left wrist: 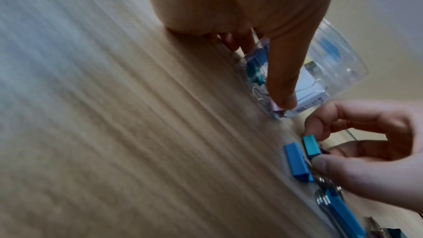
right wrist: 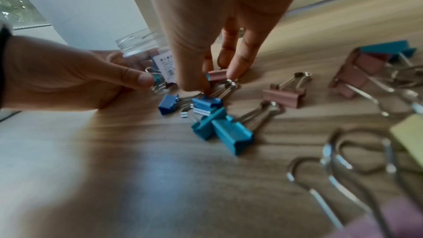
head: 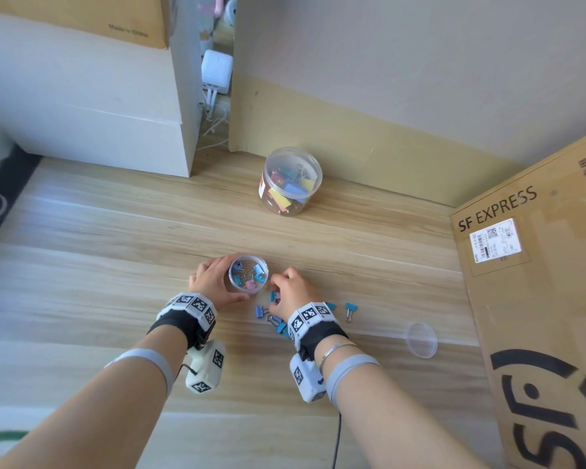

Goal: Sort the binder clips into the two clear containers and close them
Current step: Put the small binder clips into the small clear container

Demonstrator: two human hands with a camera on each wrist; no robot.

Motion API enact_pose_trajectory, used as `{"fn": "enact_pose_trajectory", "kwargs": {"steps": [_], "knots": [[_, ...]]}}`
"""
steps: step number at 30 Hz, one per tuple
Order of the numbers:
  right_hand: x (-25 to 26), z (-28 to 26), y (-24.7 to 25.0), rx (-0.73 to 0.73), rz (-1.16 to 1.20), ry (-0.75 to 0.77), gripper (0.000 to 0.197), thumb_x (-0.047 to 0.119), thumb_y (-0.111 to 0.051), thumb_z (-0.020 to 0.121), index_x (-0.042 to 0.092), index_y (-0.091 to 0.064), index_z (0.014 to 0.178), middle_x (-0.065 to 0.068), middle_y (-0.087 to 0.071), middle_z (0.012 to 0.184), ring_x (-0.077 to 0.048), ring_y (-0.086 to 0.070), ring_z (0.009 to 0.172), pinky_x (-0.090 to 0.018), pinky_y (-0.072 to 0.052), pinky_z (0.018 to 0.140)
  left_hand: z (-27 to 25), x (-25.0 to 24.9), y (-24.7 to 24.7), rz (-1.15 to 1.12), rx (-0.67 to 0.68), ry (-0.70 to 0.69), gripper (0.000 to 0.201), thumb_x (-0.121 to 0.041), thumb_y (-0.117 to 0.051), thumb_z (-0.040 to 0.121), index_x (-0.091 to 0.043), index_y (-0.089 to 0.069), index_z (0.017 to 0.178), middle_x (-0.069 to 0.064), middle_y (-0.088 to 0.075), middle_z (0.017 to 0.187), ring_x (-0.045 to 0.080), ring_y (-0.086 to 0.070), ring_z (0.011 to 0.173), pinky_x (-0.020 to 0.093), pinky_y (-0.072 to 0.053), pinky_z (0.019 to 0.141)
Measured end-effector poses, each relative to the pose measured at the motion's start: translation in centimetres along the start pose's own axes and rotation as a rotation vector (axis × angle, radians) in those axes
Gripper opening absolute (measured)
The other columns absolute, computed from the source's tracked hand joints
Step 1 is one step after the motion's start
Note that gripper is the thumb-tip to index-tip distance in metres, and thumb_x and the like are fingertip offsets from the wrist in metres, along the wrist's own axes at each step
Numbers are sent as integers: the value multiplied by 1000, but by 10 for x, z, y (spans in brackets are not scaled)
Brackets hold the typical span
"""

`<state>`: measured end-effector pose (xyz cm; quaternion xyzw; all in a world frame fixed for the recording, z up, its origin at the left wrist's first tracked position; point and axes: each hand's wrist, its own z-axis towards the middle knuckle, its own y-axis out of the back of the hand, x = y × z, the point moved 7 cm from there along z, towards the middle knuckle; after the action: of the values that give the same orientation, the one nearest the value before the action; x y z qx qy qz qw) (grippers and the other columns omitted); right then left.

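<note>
A small clear container stands open on the wooden surface with several small blue and pink clips inside. My left hand grips its side, thumb on the wall. Just right of it, my right hand has its fingers curled down into a cluster of loose clips and pinches a teal binder clip between thumb and fingertip. A pink clip lies under its other fingers. More blue clips lie beside the right wrist. A larger clear container with bigger coloured clips stands farther back.
A loose clear lid lies on the wood to the right. A large cardboard box blocks the right side; a white box and the wall stand behind. Pink, teal and yellow clips are scattered right of my hand.
</note>
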<state>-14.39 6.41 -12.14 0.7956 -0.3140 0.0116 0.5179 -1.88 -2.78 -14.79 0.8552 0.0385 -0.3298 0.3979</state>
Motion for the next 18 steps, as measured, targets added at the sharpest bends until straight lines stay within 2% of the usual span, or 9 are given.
{"fn": "enact_pose_trajectory", "kwargs": {"steps": [4,7,9,12,14,16,18], "knots": [[-2,-2,8,-35,51,8,18,8,-64,71,12,-59,88,-6,-55,97,-26,-61,84,-38,-54,73,0,0,0,-8,1,4,83,-37,-77,65,-37,-33,135,-8,-41,141,25,-26,132,45,-25,105],[-1,-2,34,-228,201,38,15,5,-65,68,9,-61,81,-2,-54,86,-17,-58,74,-33,-56,72,0,0,-1,-3,11,1,84,-38,-77,65,-36,-32,136,-7,-40,142,25,-25,133,46,-25,105],[12,-4,51,-305,251,107,15,5,-67,67,9,-63,82,-5,-60,88,-12,-56,72,-31,-57,71,0,0,-1,-3,11,-1,84,-38,-77,65,-36,-32,136,-7,-39,143,25,-24,133,45,-24,105],[41,-4,50,-243,236,206,20,6,-69,67,12,-64,86,-9,-63,92,-17,-58,73,-36,-56,71,-1,-1,0,6,2,-3,84,-38,-77,66,-36,-32,136,-7,-39,143,24,-25,133,44,-24,105],[50,-3,47,-227,269,233,23,5,-69,68,13,-66,89,-9,-63,91,-19,-56,69,-38,-55,68,-1,-1,0,3,0,-5,83,-39,-76,65,-38,-33,135,-8,-39,143,24,-25,133,44,-25,105],[45,-5,50,-242,330,210,25,6,-67,73,14,-65,96,-8,-63,93,-18,-56,67,-38,-56,69,0,-1,-1,-2,7,-7,82,-38,-77,65,-39,-33,134,-9,-40,141,24,-25,132,44,-25,104],[28,-9,52,-227,280,128,25,8,-64,79,13,-63,103,-7,-63,100,-15,-55,74,-36,-55,76,1,0,-1,-8,8,-7,82,-36,-78,64,-37,-34,134,-7,-42,140,25,-26,132,46,-24,105]]}}
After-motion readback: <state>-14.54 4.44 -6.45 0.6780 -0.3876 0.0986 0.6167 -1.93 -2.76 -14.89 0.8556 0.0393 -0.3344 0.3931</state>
